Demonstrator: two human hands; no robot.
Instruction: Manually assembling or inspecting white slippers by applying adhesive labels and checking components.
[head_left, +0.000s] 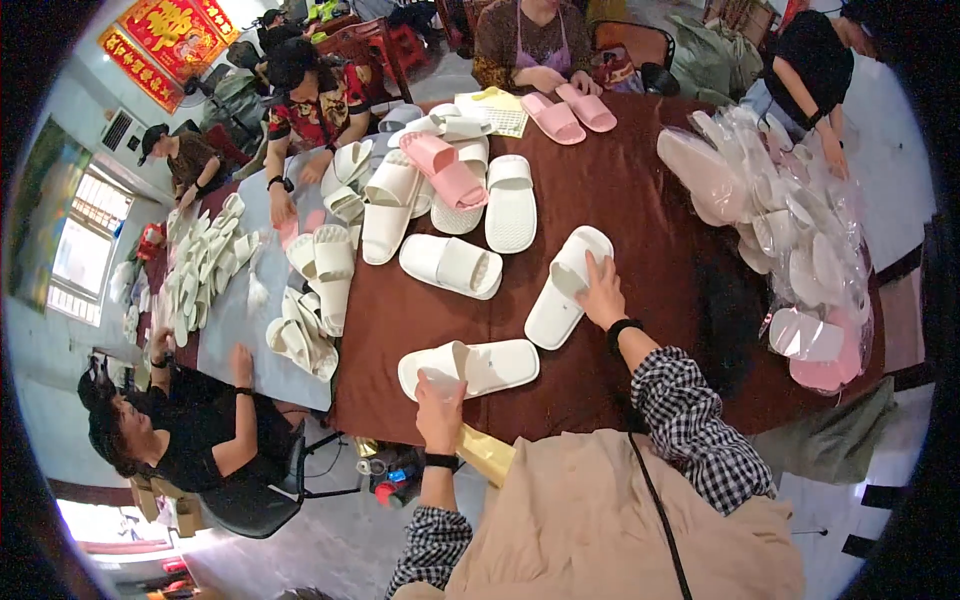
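My left hand (440,412) grips the strap end of a white slipper (505,366), which lies sideways near the table's front edge. Its thumb and fingers close over the strap. To the right, my right hand (602,293) holds a second white slipper (552,312) by the side of its strap; this one lies slanted, strap end away from me. Beyond them rests a single white slipper (452,266), with another white slipper (511,205) standing lengthwise behind it. A pink slipper (443,170) lies on top of a heap of white ones at the back left.
The brown tablecloth (640,225) covers the table. Bagged slippers (800,225) in clear plastic fill its right side. A pink pair (568,113) lies at the far edge before a seated person (540,50). More white slippers (208,260) and several people line the left tables.
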